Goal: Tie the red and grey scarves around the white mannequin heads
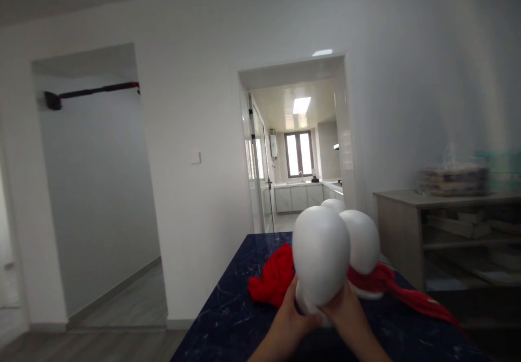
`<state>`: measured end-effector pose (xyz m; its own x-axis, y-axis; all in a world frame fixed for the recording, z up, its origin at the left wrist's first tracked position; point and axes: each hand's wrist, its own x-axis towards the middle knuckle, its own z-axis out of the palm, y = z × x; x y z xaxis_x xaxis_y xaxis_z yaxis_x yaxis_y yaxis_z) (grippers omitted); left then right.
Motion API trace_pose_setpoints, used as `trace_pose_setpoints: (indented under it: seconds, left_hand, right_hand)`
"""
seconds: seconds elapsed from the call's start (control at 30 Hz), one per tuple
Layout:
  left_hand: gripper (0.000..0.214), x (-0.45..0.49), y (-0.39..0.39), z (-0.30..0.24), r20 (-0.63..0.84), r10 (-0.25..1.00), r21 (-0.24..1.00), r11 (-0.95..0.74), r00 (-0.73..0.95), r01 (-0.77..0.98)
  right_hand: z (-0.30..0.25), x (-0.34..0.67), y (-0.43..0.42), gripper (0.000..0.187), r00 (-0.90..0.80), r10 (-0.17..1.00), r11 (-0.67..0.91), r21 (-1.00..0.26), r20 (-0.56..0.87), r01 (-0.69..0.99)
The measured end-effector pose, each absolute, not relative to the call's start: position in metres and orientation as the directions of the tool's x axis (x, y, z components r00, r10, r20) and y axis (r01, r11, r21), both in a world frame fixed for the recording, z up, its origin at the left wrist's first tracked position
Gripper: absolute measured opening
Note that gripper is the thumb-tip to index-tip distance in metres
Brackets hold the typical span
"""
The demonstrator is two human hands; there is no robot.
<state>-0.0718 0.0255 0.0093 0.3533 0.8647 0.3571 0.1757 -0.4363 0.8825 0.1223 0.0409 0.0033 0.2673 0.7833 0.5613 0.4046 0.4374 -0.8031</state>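
A smooth white mannequin head stands close in front of me above the dark blue marbled table. My left hand is closed around the left side of its neck, thumb in front. From the right, my right hand grips the same neck, its fingertips partly hidden. Just behind and to the right is another white mannequin head, with red fabric around its base trailing right. Farther back, the top of one more white head shows. A crumpled red cloth lies left of the held head.
To the right, a wooden shelf unit holds a blurred stack of items on top. Beyond the table, a doorway opens onto a kitchen. At the left, a wall recess has a dark bar across it.
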Motion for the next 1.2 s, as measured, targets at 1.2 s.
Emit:
trace_pose_setpoints:
  seconds: [1.2]
  left_hand:
    - [0.054, -0.279, 0.252, 0.004, 0.326, 0.859, 0.694, 0.067, -0.396, 0.717]
  right_hand:
    - [-0.027, 0.067, 0.055, 0.067, -0.067, 0.91, 0.35, -0.67, 0.41, 0.655]
